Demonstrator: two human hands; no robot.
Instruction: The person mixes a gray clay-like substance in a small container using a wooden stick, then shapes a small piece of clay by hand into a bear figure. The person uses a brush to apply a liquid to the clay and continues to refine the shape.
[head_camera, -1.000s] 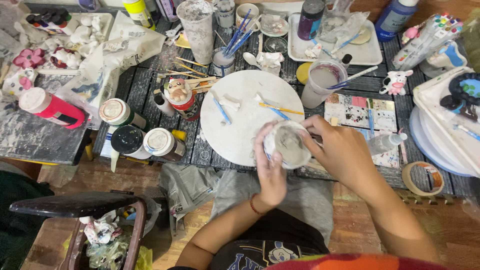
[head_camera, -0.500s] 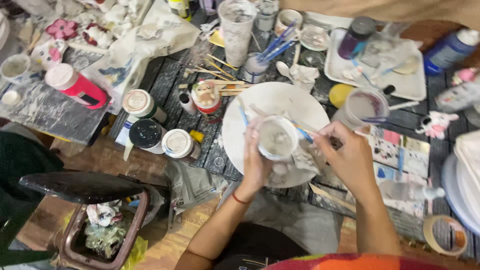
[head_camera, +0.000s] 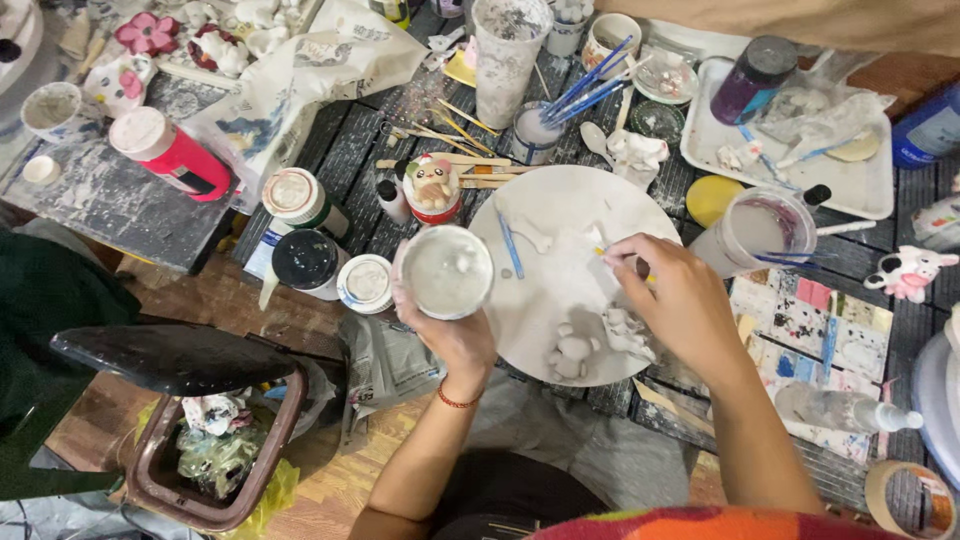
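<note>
White cup (head_camera: 446, 271) in left hand (head_camera: 455, 335); right hand (head_camera: 680, 300) hides brush.

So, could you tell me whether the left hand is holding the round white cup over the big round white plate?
No, the left hand holds the round white cup just left of the round white plate's rim.

Both forearms are bare, no sleeves reaching the wrists, and the left hand (head_camera: 450, 330) carries a thin red cord bracelet (head_camera: 458, 400) just below it at six o'clock. The right hand (head_camera: 680, 300) wears no ring or band. Down at six o'clock, a striped knit top (head_camera: 700, 525) in red, orange and blue shows above grey trousers (head_camera: 600, 455).
</note>
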